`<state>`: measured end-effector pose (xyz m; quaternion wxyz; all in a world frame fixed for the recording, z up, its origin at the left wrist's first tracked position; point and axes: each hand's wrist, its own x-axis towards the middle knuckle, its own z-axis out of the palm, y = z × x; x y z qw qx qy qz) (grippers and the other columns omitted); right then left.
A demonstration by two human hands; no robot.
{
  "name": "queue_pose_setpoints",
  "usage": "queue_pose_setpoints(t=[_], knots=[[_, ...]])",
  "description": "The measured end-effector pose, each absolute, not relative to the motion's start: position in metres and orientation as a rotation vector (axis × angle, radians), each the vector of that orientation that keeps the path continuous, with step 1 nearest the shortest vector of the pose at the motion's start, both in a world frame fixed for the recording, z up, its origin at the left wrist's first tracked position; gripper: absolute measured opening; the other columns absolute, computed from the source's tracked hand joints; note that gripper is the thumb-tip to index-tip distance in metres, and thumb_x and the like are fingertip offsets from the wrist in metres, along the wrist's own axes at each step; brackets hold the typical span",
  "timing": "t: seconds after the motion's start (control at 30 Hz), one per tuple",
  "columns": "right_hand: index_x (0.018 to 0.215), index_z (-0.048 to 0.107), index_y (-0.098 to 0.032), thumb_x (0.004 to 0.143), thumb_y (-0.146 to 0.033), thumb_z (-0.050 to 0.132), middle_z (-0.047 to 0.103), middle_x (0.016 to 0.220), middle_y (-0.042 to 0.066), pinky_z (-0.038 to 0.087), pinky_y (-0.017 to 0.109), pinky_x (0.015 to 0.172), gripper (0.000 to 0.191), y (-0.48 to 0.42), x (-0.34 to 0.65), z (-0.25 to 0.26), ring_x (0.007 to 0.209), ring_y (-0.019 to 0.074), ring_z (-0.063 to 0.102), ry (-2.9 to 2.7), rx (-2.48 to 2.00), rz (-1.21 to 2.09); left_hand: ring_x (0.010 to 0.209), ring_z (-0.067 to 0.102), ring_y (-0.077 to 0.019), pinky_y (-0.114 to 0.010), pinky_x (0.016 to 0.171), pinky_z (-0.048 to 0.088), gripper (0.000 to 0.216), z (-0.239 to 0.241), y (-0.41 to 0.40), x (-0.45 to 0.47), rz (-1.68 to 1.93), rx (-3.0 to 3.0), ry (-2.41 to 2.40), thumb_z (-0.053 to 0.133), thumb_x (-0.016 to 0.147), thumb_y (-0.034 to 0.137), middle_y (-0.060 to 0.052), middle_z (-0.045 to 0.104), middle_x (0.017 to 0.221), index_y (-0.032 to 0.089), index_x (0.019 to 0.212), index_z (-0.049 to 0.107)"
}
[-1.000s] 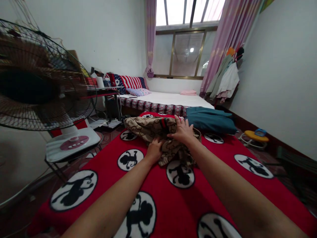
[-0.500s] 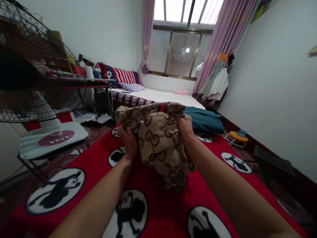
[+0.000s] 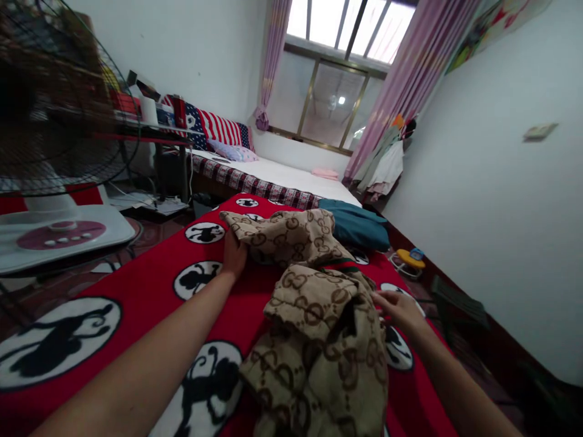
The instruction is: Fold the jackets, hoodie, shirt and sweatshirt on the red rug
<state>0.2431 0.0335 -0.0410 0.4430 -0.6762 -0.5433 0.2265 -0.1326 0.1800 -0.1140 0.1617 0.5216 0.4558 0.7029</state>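
A tan garment [image 3: 314, 300] with a brown interlocking-letter print and a green-and-red stripe lies crumpled on the red cover. Its exact kind is unclear because of the folds. One part stretches away to the far left, while the rest bunches toward me. My left hand [image 3: 234, 254] is closed on the far left end, with its fingertips partly hidden under the cloth. At the garment's right edge, beside the stripe, my right hand [image 3: 401, 308] pinches the fabric between thumb and fingers.
The red cover [image 3: 150, 264] bears black-and-white monkey circles. Folded teal cloth [image 3: 353, 223] lies at its far right. A caged fan [image 3: 59, 115] stands close on the left. Behind are a white-topped bed [image 3: 277, 173] and a yellow stool [image 3: 410, 259].
The garment has gone from a bunched bundle held up between both hands to lying spread lower on the cover. My right hand has moved right and nearer; the view has tilted.
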Motion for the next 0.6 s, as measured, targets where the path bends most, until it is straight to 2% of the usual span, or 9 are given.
queue_pose_setpoints(t=[0.07, 0.2, 0.33, 0.4, 0.53, 0.6], knots=[[0.089, 0.067, -0.016, 0.064, -0.052, 0.070, 0.071, 0.081, 0.010, 0.054, 0.033, 0.052, 0.045, 0.038, 0.251, -0.023, 0.065, 0.0232, 0.068, -1.349, -1.673, 0.423, 0.128, 0.046, -0.0289, -0.047, 0.110, 0.033, 0.045, -0.114, 0.177, -0.123, 1.937, 1.560, 1.246, 0.049, 0.088, 0.039, -0.015, 0.054, 0.131, 0.016, 0.127, 0.049], [0.102, 0.066, -0.018, 0.072, -0.052, 0.065, 0.072, 0.099, 0.012, 0.054, 0.042, 0.083, 0.045, 0.063, 0.228, -0.010, 0.093, 0.0262, 0.068, -1.635, -1.550, 0.205, 0.133, 0.041, -0.0303, -0.047, 0.113, 0.030, 0.057, -0.111, 0.166, -0.107, 1.885, 1.769, 1.290, 0.056, 0.083, 0.034, -0.017, 0.046, 0.137, 0.014, 0.134, 0.041], [0.109, 0.065, -0.018, 0.078, -0.048, 0.063, 0.067, 0.116, 0.015, 0.048, 0.047, 0.096, 0.044, 0.089, 0.193, -0.048, 0.110, 0.0299, 0.062, -1.924, -1.550, 0.176, 0.144, 0.021, -0.0317, -0.046, 0.120, 0.017, 0.087, -0.106, 0.158, -0.115, 2.084, 1.847, 1.474, 0.068, 0.071, 0.027, -0.020, 0.027, 0.151, 0.011, 0.145, 0.025], [0.109, 0.066, -0.019, 0.084, -0.046, 0.058, 0.065, 0.122, 0.016, 0.045, 0.050, 0.100, 0.038, 0.095, 0.184, -0.077, 0.119, 0.0316, 0.058, -1.996, -1.588, 0.065, 0.145, 0.019, -0.0324, -0.046, 0.120, 0.017, 0.099, -0.105, 0.160, -0.124, 2.085, 1.767, 1.530, 0.074, 0.066, 0.026, -0.022, 0.023, 0.153, 0.012, 0.148, 0.019], [0.116, 0.064, -0.023, 0.091, -0.047, 0.044, 0.057, 0.135, 0.013, 0.040, 0.050, 0.105, 0.040, 0.091, 0.183, -0.121, 0.129, 0.0301, 0.049, -1.969, -1.565, -0.098, 0.145, 0.021, -0.0309, -0.045, 0.119, 0.019, 0.109, -0.109, 0.173, -0.135, 2.032, 1.591, 1.445, 0.080, 0.061, 0.028, -0.020, 0.025, 0.154, 0.015, 0.149, 0.017], [0.120, 0.062, -0.024, 0.094, -0.047, 0.037, 0.057, 0.135, 0.011, 0.038, 0.049, 0.107, 0.043, 0.086, 0.186, -0.129, 0.133, 0.0279, 0.045, -1.936, -1.505, -0.088, 0.142, 0.029, -0.0293, -0.043, 0.117, 0.024, 0.101, -0.110, 0.180, -0.132, 2.008, 1.595, 1.374, 0.080, 0.061, 0.028, -0.018, 0.036, 0.149, 0.015, 0.146, 0.026]])
